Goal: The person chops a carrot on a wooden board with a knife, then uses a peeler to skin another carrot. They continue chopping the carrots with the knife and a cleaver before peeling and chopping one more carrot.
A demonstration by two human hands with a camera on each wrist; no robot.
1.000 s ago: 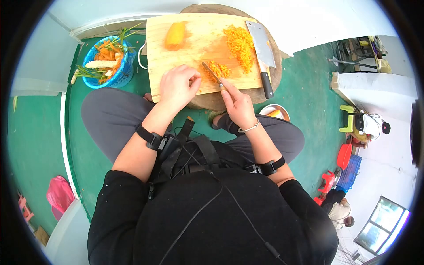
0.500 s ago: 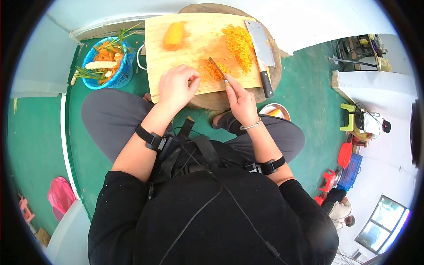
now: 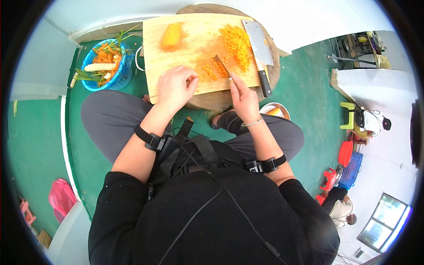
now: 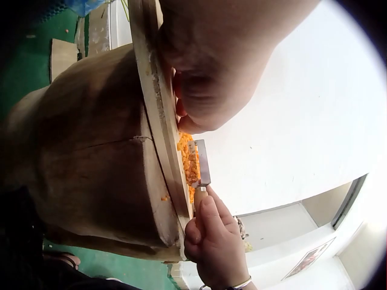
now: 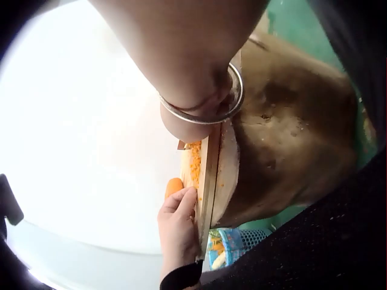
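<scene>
In the head view my right hand (image 3: 245,104) grips a small wooden-handled knife (image 3: 223,66), its blade over a small patch of finely chopped carrot (image 3: 210,70). The left wrist view shows the broad, square-ended blade (image 4: 204,163) standing on edge at the orange bits. My left hand (image 3: 176,88) rests at the near left of the wooden cutting board (image 3: 161,62), fingers loosely curled and holding nothing. A thick carrot piece (image 3: 171,36) lies at the board's far left. A larger heap of chopped carrot (image 3: 237,46) lies to the right, beside a black-handled cleaver (image 3: 258,44).
A round wooden stump (image 3: 212,102) supports the board. To the left stands a blue basket (image 3: 126,75) of peelings and green stalks. A metal bowl (image 3: 285,110) with a yellow-orange piece sits on the floor by my right knee. Another person (image 3: 341,212) is at the far right.
My right hand and the knife have moved to the right across the small patch of chopped carrot, which lies more spread out. My left hand has stayed almost still on the board.
</scene>
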